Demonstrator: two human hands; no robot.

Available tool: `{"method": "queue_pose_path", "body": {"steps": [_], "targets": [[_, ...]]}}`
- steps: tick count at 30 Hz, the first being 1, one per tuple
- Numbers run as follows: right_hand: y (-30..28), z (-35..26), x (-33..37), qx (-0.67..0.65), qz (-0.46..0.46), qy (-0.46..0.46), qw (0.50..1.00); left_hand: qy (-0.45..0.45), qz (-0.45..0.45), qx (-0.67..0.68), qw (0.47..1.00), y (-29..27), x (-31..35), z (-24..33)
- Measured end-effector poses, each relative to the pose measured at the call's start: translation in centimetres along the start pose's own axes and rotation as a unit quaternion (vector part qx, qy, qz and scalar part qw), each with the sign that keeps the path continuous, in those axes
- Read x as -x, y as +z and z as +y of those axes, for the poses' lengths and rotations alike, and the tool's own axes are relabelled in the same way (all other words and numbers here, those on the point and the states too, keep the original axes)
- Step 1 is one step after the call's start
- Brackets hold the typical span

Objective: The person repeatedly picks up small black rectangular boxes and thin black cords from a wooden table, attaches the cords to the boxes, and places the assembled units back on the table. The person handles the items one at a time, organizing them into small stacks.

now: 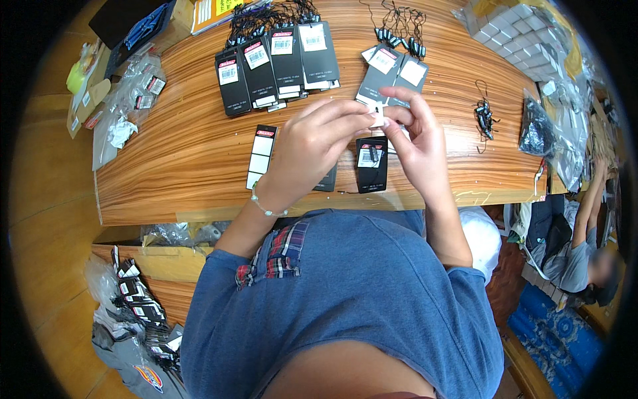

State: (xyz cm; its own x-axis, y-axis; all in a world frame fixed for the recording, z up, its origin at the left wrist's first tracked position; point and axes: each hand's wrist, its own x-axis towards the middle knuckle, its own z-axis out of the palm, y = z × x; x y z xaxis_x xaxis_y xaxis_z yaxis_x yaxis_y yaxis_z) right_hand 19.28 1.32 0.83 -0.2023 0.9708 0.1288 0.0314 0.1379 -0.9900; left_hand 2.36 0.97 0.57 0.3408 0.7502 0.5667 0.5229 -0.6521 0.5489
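In front of my chest, my left hand (309, 143) and my right hand (424, 146) meet over the table, fingertips pinched on a small white label (378, 114) with a dark mark on it. Below them lies a black hang tag (372, 176) with a white sticker and a small dark piece on top. A strip of white labels on black backing (261, 154) rests left of my left wrist. Part of another dark tag (326, 181) shows beyond that wrist. Just past my fingers, grey hang tags (376, 80) with black strings lie partly hidden.
Several stacks of dark strung tags (288, 63) fill the table's far middle. Black cords (484, 120) lie at right, near a bag of black pieces (537, 125) and white boxes (512, 33). Plastic bags (136, 86) lie at left. Another person (579, 259) is at far right.
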Motion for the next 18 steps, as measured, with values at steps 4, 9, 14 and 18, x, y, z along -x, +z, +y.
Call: {"method": "queue_pose_path", "body": {"steps": [4,9,14,18], "targets": [[-0.9,-0.2,-0.3,-0.135,-0.066,0.076,0.986,0.108,0.043,-0.112,0.987,-0.5,-0.7,-0.3],[-1.2,1.2,-0.1,0.011,-0.031,0.002,0.999,0.140,0.024,-0.112,0.984,-0.6,-0.5,-0.1],[-2.3,0.9,-0.5,-0.270,-0.013,-0.002,0.963,0.033,-0.001,-0.003,0.999,-1.0,0.5,-0.9],[-2.1,0.8,-1.2,-0.500,-0.140,-0.037,0.854,-0.105,0.035,0.161,0.981,-0.2,1.7,-0.8]]}}
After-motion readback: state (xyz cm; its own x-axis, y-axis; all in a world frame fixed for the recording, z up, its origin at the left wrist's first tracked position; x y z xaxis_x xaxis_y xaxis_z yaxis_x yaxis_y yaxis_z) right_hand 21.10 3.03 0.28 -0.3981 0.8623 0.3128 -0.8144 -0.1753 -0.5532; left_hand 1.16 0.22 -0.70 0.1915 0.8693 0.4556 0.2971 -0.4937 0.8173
